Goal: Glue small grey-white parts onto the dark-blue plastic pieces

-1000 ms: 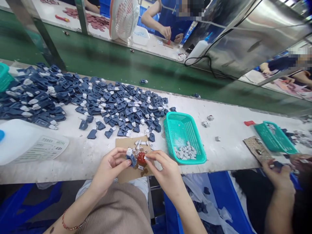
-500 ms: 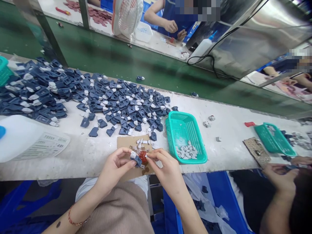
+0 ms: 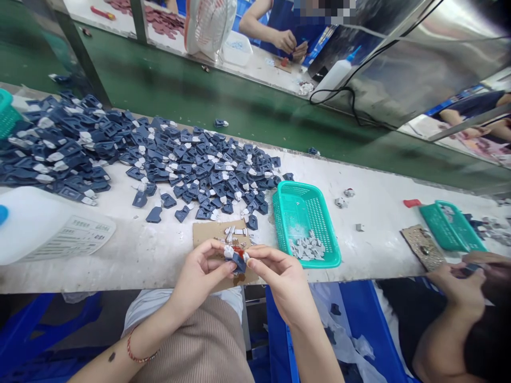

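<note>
Between the fingers and thumb of my left hand [image 3: 204, 268] is a dark blue part [image 3: 238, 263] with a white piece on its upper left. My right hand [image 3: 279, 268] pinches a small pale piece [image 3: 246, 256] against the right side of that part. Both hands are over a cardboard sheet [image 3: 205, 232], where a reddish-brown round thing [image 3: 238, 250] shows partly behind the held part. Some light grey strips [image 3: 235, 232] lie on the cardboard. A green basket [image 3: 333, 250] with small grey pieces stands just right of my right hand.
A large pile of dark blue parts [image 3: 199, 159] spreads over the table [image 3: 159, 260] ahead and to the left. A white bottle [image 3: 43, 226] lies at the left. Another person's hands [image 3: 459, 282] work at the right beside a second green basket [image 3: 447, 234]. A green belt runs behind.
My left hand has moved the blue part a little to the right, and the pale piece in my right hand now meets it. Loose parts on the green belt have shifted left.
</note>
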`<state>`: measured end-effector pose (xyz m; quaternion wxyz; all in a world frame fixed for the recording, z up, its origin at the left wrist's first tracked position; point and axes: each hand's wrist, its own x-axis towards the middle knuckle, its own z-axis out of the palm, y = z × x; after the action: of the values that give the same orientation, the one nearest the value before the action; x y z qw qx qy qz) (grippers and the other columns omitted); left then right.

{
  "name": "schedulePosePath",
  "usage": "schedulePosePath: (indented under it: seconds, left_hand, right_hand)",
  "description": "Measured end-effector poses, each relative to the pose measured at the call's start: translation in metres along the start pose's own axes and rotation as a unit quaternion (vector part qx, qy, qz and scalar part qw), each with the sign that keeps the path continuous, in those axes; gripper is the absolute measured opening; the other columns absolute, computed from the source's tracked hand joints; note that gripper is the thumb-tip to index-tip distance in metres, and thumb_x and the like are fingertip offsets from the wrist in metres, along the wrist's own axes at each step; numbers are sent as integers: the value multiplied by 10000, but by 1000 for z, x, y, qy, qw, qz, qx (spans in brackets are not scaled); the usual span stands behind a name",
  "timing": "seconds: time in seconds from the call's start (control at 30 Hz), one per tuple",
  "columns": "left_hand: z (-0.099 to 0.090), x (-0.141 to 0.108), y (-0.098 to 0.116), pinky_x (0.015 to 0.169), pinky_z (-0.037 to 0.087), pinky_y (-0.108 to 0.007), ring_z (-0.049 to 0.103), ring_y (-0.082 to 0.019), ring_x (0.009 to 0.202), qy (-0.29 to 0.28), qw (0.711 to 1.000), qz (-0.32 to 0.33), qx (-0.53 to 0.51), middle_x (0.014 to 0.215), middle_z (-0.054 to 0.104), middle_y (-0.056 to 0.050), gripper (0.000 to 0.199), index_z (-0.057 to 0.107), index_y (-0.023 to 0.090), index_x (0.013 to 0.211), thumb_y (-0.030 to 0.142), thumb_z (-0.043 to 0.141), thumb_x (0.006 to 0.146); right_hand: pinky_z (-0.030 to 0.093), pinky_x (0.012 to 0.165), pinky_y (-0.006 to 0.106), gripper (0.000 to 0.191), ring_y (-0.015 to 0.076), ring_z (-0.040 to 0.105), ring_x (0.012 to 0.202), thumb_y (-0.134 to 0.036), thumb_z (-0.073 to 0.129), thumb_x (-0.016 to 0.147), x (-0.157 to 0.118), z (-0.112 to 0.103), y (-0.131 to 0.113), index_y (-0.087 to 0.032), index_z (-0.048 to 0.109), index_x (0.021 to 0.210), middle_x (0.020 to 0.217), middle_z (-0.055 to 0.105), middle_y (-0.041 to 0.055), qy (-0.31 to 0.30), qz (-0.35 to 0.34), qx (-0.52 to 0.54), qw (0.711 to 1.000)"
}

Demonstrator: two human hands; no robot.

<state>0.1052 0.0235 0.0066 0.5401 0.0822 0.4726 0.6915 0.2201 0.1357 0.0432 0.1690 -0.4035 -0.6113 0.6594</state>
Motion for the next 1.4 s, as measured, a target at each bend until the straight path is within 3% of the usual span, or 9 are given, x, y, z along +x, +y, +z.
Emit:
schedulePosePath:
  seconds: [0.43,0.63,0.73,0.87,0.97,1.07,1.23,1.33,1.4]
  left_hand:
    - [2,-2,1,678,560,-213,682,-112,735,12,1000,21,-11,875,687,4,213,565,167,833,209,752,740]
    - [0,-3,-1,727,539,-201,698,-108,752,8,999,31,3,881,715,3,184,589,173,843,199,746,753]
    - [2,-3,1,739,537,-214,696,-120,759,4,999,38,3,833,720,0,180,596,176,831,201,753,749]
    - [8,-3,5,656,539,-227,669,-125,662,-9,998,59,9,715,694,-1,161,616,170,816,214,755,747]
    - [12,-2,5,539,535,-260,613,-123,494,-42,997,54,-28,608,642,29,166,592,180,831,244,732,770]
    - [13,1,5,587,554,-292,645,-148,542,-33,998,49,-16,622,647,21,174,571,183,815,232,731,767]
    - [11,6,14,660,546,-242,673,-143,700,-25,993,79,84,773,688,-3,155,631,186,847,159,736,735]
    - [11,11,25,659,546,-232,681,-145,711,-73,977,97,173,807,710,-9,177,672,196,868,102,712,724]
    - [12,16,35,663,547,-234,682,-147,707,-115,961,112,226,810,717,-15,176,698,202,875,93,686,737]
  right_hand:
    - [561,791,268,47,166,659,880,-225,737,757,-6,5,-10,-237,762,795,903,685,37,-37,-69,-91,993]
    - [553,794,296,49,185,657,885,-252,744,754,-7,3,-14,-221,752,791,919,689,47,-43,-54,-113,991]
    - [564,734,296,189,194,659,861,-352,733,772,-8,3,-14,-222,735,911,927,704,55,-61,-6,-62,996]
    - [561,637,274,339,167,650,771,-513,547,889,-8,11,-10,-241,673,1047,1016,686,63,-78,22,2,997]
    - [518,517,242,353,108,587,597,-526,492,914,-8,19,-6,-284,636,1125,1045,639,37,-102,36,48,993]
    - [424,450,192,298,73,495,537,-489,532,906,-6,24,-3,-277,673,1061,969,623,19,-64,20,46,997]
    - [477,582,228,271,158,606,781,-459,533,913,-4,25,-3,-261,669,1036,996,651,39,-45,-15,17,999]
    - [505,756,278,292,203,613,997,-441,498,937,-5,20,-5,-276,634,1135,1116,656,45,-54,-52,-28,997]
    - [504,773,291,346,199,626,975,-451,443,958,-2,8,-7,-267,616,1196,1133,666,54,-74,-64,-62,993]
